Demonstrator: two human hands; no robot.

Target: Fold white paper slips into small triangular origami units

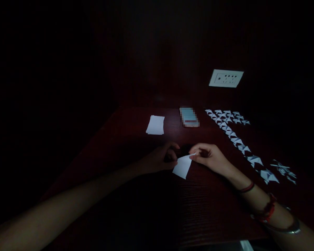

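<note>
The scene is very dark. A small white sheet of paper (182, 166) is held just above a dark wooden table (214, 216). My left hand (159, 158) is closed and pinches the paper's left edge. My right hand (209, 157) is closed too, its fingertips pinching the paper's upper right corner. Red threads and a metal bangle circle my right wrist.
A stack of white paper sheets (155, 124) lies further back. A blurred box (189, 117) sits beside it. Several folded white paper pieces (238, 139) run in a row down the right side. A white wall socket (226, 78) is on the back wall.
</note>
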